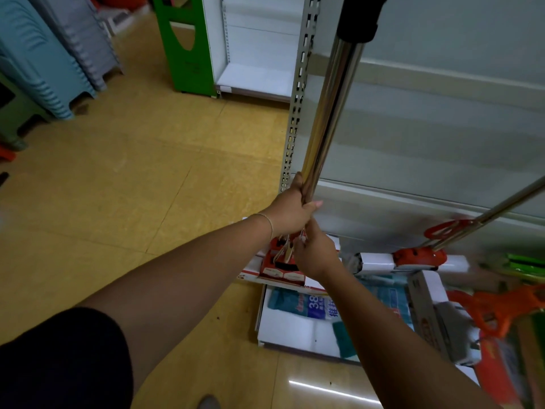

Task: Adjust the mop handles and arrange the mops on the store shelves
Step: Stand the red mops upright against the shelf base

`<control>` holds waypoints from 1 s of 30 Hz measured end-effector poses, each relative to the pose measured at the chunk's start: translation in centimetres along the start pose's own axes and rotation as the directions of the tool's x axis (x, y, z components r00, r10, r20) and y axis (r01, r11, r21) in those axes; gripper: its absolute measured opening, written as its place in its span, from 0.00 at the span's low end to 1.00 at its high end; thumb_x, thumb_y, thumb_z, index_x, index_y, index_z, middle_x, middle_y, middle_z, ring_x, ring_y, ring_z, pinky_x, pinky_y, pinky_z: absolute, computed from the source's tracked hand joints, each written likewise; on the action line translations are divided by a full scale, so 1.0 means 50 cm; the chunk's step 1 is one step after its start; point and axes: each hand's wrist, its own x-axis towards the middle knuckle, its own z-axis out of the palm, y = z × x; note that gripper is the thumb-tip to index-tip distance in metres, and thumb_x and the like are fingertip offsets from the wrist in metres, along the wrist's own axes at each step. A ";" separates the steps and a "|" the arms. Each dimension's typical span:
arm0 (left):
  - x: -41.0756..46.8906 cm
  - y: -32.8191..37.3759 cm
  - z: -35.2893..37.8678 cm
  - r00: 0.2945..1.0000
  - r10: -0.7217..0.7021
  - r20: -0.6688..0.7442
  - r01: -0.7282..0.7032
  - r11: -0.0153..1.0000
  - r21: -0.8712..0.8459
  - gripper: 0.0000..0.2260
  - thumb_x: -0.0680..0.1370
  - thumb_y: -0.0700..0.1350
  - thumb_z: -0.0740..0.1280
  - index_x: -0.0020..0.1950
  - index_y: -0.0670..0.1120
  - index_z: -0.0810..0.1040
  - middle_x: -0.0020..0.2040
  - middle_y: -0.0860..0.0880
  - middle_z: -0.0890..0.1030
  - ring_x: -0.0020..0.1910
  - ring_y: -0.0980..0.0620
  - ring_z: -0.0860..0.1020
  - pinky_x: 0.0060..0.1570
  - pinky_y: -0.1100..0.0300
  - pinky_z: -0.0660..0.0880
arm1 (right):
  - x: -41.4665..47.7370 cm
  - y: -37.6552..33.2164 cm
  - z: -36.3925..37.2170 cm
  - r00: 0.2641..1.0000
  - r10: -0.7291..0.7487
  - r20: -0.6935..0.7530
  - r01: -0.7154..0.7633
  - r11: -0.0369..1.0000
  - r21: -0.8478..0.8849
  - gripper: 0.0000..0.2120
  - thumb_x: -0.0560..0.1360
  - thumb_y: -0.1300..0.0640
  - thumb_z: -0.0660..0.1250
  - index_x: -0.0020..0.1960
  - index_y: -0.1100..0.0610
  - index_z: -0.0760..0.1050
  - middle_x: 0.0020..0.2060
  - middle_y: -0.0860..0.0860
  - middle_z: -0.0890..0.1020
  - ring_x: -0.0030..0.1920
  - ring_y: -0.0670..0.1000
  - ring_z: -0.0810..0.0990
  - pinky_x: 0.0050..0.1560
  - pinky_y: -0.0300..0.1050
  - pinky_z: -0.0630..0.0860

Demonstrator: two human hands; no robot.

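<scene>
Left hand [290, 211] clamped the mop handle [330, 113], right hand [315, 252] gripped just below; a firm upright hold seemed best.

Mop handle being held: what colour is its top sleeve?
Black top sleeve, above the chrome mop handle; head view.

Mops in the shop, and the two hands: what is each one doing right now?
held mop: upright, steel handle held by both hands.
left hand: curled round the handle.
right hand: holding the same mop lower down.
second mop: red head on the bottom shelf, handle tilted, untouched.
orange mop: lying on the bottom shelf, blurred.
stools: stacked on the floor.
</scene>
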 end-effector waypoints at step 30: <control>-0.246 0.238 0.000 0.992 -0.078 -0.099 0.093 0.982 0.164 0.19 0.82 0.52 0.60 0.69 0.44 0.69 0.63 0.43 0.76 0.49 0.50 0.75 0.43 0.58 0.72 | -0.219 -0.066 -0.273 0.999 -0.051 -0.019 0.050 0.998 -0.023 0.33 0.81 0.54 0.62 0.81 0.53 0.49 0.75 0.58 0.67 0.72 0.57 0.70 0.70 0.51 0.70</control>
